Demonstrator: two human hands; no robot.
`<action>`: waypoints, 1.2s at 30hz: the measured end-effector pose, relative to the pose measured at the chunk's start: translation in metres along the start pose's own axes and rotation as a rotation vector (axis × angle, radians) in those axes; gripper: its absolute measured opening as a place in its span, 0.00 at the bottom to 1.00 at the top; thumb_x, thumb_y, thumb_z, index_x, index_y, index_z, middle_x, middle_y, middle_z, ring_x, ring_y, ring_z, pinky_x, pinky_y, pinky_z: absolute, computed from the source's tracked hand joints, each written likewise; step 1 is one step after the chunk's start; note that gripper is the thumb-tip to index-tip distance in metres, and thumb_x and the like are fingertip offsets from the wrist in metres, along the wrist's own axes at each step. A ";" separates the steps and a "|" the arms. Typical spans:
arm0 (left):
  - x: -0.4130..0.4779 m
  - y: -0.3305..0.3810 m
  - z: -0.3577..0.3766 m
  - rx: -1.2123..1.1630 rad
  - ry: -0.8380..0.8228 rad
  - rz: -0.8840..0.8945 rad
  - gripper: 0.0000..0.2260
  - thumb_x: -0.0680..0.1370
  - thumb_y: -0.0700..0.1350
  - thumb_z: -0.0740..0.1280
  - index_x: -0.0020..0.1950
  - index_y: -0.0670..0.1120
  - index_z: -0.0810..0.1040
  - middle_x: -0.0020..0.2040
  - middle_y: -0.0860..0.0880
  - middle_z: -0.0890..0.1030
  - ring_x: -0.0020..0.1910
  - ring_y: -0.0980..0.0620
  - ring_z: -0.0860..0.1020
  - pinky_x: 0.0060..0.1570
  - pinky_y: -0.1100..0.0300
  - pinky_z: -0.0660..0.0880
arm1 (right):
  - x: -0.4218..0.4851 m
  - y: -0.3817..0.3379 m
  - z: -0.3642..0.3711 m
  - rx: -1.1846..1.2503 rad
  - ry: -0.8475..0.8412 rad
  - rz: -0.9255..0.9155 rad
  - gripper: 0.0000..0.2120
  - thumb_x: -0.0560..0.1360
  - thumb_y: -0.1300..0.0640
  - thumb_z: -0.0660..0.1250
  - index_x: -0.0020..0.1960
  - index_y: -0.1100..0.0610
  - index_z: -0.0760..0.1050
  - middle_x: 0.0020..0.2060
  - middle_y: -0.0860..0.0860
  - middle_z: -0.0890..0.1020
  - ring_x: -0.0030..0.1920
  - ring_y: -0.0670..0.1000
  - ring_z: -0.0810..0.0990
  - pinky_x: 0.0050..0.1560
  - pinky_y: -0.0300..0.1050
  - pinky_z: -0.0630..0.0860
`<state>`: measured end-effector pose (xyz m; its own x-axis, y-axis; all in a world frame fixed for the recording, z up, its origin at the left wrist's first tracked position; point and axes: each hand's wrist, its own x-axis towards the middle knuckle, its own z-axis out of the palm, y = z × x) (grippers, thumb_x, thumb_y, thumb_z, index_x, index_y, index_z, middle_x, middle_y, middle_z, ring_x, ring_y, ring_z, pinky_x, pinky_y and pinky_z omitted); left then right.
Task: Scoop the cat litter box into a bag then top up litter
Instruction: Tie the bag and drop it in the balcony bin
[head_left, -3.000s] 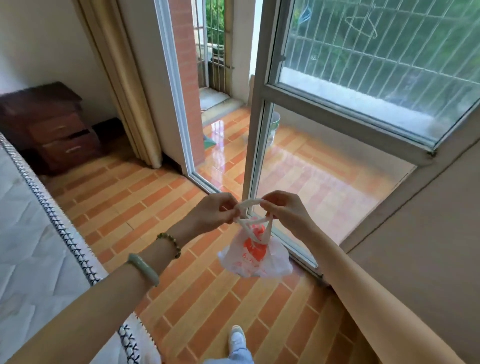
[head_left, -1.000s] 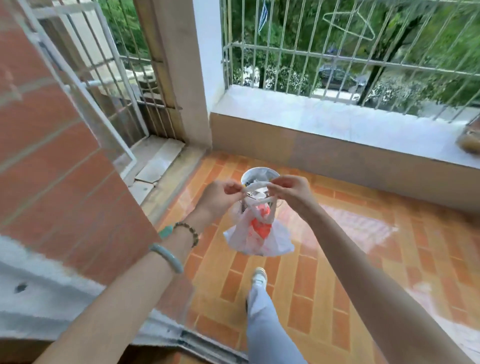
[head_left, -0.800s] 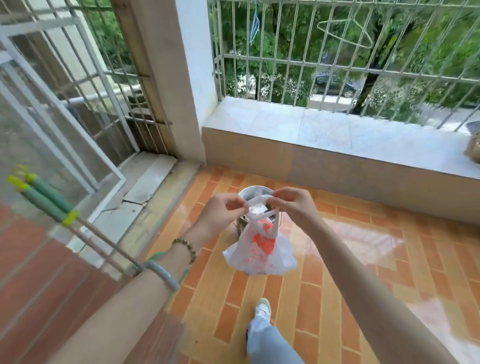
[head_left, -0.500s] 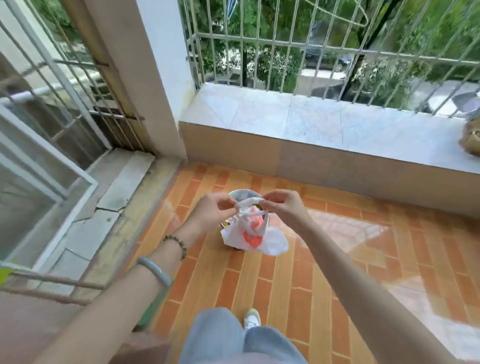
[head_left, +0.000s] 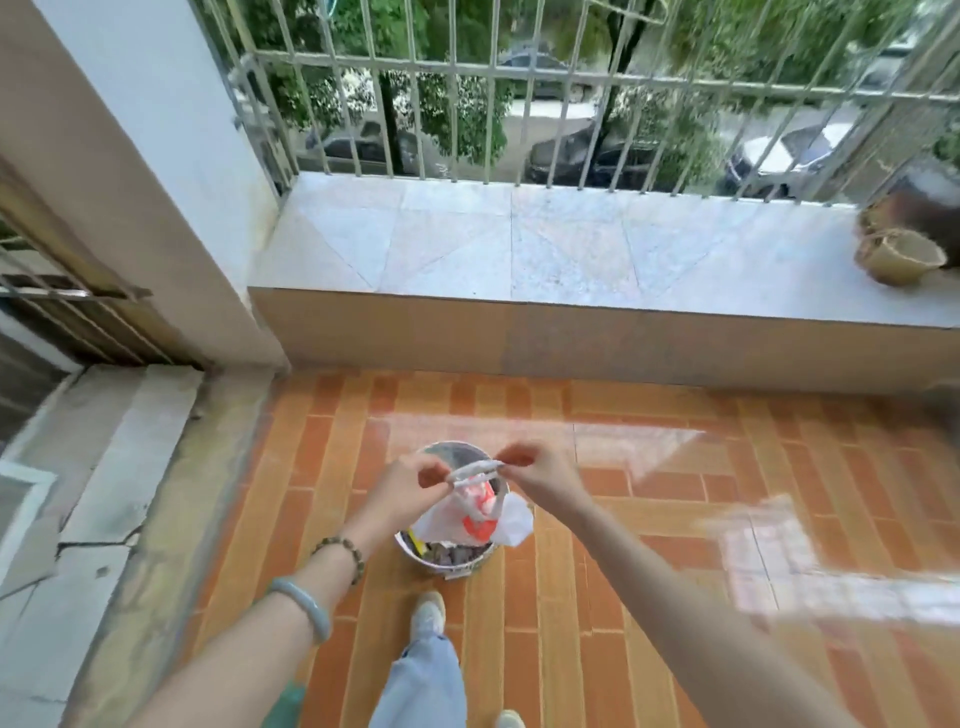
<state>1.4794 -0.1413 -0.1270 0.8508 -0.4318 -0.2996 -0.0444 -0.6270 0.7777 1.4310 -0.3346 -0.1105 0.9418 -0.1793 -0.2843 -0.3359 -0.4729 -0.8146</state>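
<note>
A small white plastic bag (head_left: 475, 522) with red print hangs by its twisted handles between my two hands. My left hand (head_left: 402, 491) pinches the left end of the handles and my right hand (head_left: 535, 475) pinches the right end, with the handles stretched taut between them. The bag hangs directly over a round metal bucket (head_left: 447, 557) standing on the orange tiled balcony floor; rubbish shows inside the bucket below the bag. No litter box is in view.
A low tiled ledge (head_left: 545, 249) with a metal railing (head_left: 467, 88) runs across the far side. A woven basket (head_left: 901, 254) sits on the ledge at right. A white pillar (head_left: 156, 171) and a stone step (head_left: 119, 467) lie to the left. My feet stand just behind the bucket.
I walked from the bedroom out onto the balcony carrying the bag in both hands. The bucket is now right below the bag, and my hands have pulled the handles apart.
</note>
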 end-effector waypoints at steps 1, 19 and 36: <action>0.017 -0.011 0.001 0.007 -0.004 -0.006 0.12 0.72 0.37 0.71 0.36 0.54 0.78 0.37 0.54 0.81 0.39 0.61 0.79 0.45 0.64 0.76 | 0.016 0.006 0.006 -0.014 -0.009 0.017 0.04 0.70 0.67 0.69 0.43 0.65 0.82 0.34 0.56 0.82 0.28 0.38 0.73 0.31 0.30 0.68; 0.207 -0.186 0.074 0.156 -0.180 -0.163 0.04 0.77 0.48 0.65 0.48 0.53 0.80 0.45 0.57 0.81 0.45 0.56 0.79 0.45 0.55 0.78 | 0.211 0.168 0.121 -0.228 -0.148 0.184 0.09 0.75 0.63 0.66 0.53 0.62 0.81 0.48 0.55 0.84 0.48 0.51 0.81 0.51 0.40 0.76; 0.184 -0.059 0.008 0.668 -0.313 0.079 0.19 0.79 0.43 0.62 0.70 0.44 0.65 0.68 0.48 0.70 0.67 0.49 0.67 0.65 0.56 0.65 | 0.157 0.073 0.035 -0.489 -0.039 0.061 0.16 0.74 0.66 0.60 0.61 0.60 0.73 0.53 0.56 0.79 0.54 0.58 0.76 0.48 0.52 0.76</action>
<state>1.6346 -0.1892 -0.2320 0.6470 -0.5943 -0.4777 -0.4936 -0.8039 0.3317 1.5549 -0.3673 -0.2323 0.9170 -0.1909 -0.3502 -0.3474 -0.8136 -0.4663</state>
